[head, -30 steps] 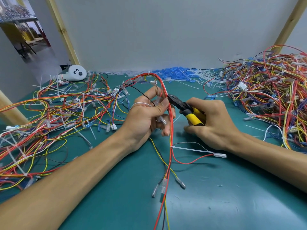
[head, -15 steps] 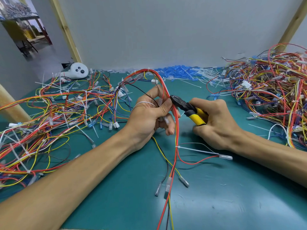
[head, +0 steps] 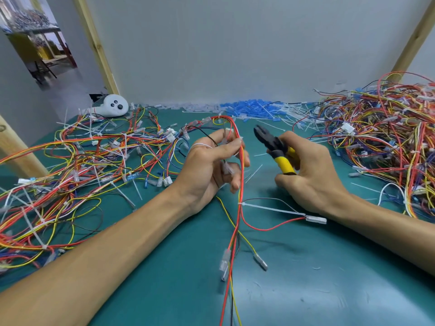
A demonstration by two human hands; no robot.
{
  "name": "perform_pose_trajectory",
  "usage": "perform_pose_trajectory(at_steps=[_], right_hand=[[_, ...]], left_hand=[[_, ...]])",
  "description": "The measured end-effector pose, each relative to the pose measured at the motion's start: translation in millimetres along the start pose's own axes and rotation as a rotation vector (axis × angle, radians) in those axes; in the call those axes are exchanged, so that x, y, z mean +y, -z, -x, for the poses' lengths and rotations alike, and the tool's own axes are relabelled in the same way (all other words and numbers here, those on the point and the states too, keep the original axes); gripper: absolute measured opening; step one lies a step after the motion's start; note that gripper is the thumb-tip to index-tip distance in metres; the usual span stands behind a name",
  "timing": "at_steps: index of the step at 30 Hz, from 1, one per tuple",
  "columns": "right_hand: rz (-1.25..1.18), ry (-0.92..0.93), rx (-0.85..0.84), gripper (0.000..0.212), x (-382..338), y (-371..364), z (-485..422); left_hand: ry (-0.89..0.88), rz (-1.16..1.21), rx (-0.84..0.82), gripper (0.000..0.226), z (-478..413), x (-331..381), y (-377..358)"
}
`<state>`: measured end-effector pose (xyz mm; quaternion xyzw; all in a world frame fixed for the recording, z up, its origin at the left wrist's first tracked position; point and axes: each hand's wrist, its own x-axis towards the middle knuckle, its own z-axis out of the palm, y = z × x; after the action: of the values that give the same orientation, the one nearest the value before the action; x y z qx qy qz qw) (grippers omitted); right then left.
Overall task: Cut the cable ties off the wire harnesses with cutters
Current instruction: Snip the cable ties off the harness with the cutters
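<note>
My left hand pinches a red, orange and yellow wire harness between thumb and fingers, above the green mat. The harness runs down toward me and arcs back over the hand. A white cable tie still wraps it below my left hand, its tail pointing right. My right hand grips yellow-handled cutters, whose black jaws point up and left, a short gap to the right of the harness.
A tangle of loose harnesses covers the mat on the left, a bigger heap on the right. Cut ties and blue connectors lie along the back wall. A white controller sits back left.
The cutters have pulled back to the right, away from the harness. My left hand's fingers have loosened and spread, still pinching the wires.
</note>
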<state>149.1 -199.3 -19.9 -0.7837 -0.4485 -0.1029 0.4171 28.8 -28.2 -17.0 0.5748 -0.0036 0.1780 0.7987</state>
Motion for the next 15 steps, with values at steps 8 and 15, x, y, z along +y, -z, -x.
perform_pose_trajectory(at_steps=[8,15], right_hand=[[-0.195,0.142,-0.052,0.037,-15.4,7.3,14.1],[-0.249,-0.023,-0.009,0.051,-60.6,58.6,-15.6]], left_hand=[[-0.035,-0.019,0.161,0.011,-3.1,6.1,-0.7],[-0.054,-0.006,0.257,0.010,-3.4,9.2,-2.1]])
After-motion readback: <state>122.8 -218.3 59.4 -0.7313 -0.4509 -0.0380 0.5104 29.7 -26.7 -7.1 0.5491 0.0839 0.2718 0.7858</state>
